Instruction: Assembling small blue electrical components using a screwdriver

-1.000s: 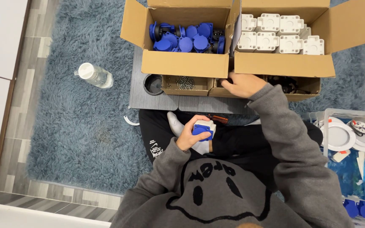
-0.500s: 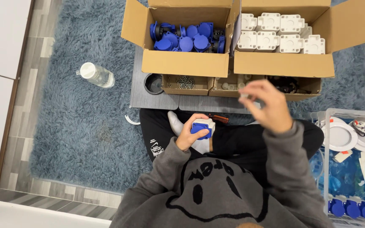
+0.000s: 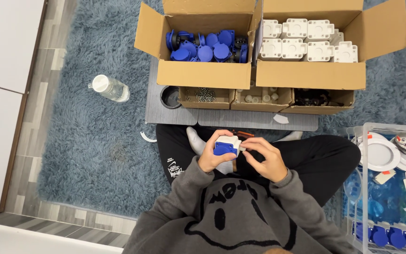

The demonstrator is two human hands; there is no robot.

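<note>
Blue-and-white socket housing [image 3: 226,146] sits in the lap, clasped from the left by the left hand [image 3: 211,157], blue cap face up and white body behind it. Fingers of that hand curl round its left side, thumb underneath.

Change: a second ago the right hand [image 3: 265,159] was stretched forward to the small cardboard trays beyond the knees; half a second ago it was in mid-air on the way back; now it is down at the housing, fingertips pinched together against its right edge. Whether a small part is between those fingertips cannot be told: too small, and hidden by the fingers. The left hand has hardly shifted through all three moments and has kept its hold on the housing.

My reading: the trip to the trays was a fetch, and the work has moved from fetching to fitting at the housing's right side.

Just behind the hands, an orange-handled tool [image 3: 243,134] lies on the leg, mostly covered. Ahead of the hands, on a grey board [image 3: 165,115], three small trays: one with screws [image 3: 206,95], one with pale fittings [image 3: 261,96], one with dark parts [image 3: 316,98]. Farther ahead, a large carton of blue caps [image 3: 206,46] and one of white bodies [image 3: 308,41]. Far left of the left hand, a water bottle [image 3: 110,88] lies on the blue rug [image 3: 81,155]. Right of the right hand, a clear bin [image 3: 391,188] holds white discs and blue pieces.
</note>
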